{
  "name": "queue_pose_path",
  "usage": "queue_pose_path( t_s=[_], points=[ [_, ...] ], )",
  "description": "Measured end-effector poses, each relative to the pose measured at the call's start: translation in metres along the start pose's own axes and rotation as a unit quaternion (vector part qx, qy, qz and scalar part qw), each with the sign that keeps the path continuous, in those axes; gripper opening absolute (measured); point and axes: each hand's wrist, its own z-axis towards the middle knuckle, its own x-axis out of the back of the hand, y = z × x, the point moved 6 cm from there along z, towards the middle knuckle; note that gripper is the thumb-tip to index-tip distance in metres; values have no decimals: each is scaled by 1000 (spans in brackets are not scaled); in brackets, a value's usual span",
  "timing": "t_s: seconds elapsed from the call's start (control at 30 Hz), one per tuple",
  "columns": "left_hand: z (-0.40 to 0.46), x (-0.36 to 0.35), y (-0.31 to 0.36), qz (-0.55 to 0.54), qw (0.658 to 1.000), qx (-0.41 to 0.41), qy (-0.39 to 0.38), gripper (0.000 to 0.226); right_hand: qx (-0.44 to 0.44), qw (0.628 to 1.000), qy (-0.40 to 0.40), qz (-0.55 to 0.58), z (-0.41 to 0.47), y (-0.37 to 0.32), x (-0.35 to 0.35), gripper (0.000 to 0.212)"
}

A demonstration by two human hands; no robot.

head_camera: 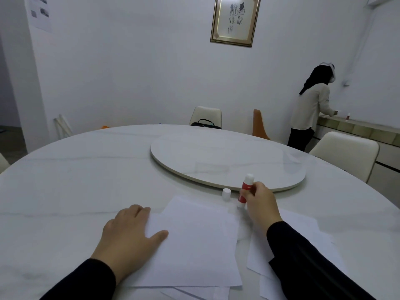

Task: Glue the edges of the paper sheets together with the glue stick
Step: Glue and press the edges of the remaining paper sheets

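Observation:
A stack of white paper sheets (pixel 194 241) lies on the table in front of me. My left hand (pixel 129 232) rests flat on the top sheet's left edge, fingers spread. My right hand (pixel 260 204) grips a red and white glue stick (pixel 245 189), held nearly upright with its lower end at the top sheet's far right corner. The stick's white cap (pixel 226 194) stands on the table just left of it. More white sheets (pixel 303 226) lie under my right forearm.
The round white marble table (pixel 75 169) carries a raised turntable (pixel 227 161) just beyond the glue stick. Chairs stand around the far and right sides. A black bag (pixel 205 124) sits at the far edge. A person stands at a counter at the right wall.

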Motion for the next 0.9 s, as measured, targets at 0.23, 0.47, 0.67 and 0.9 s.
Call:
queue_pose_path(
  t_s=[0.23, 0.47, 0.67, 0.9],
  points=[
    [13, 2, -8, -26, 999, 25, 4, 53, 15, 1000, 20, -9, 3, 16, -7, 7],
    [20, 9, -18, -125, 989, 62, 52, 8, 17, 999, 29, -4, 1, 21, -4, 11],
    [13, 23, -25, -340, 935, 60, 77, 12, -10, 1000, 24, 16, 1, 25, -2, 32],
    [15, 30, -35, -581, 809, 83, 28, 10, 62, 976, 122, 168, -17, -15, 34, 42]
  ],
)
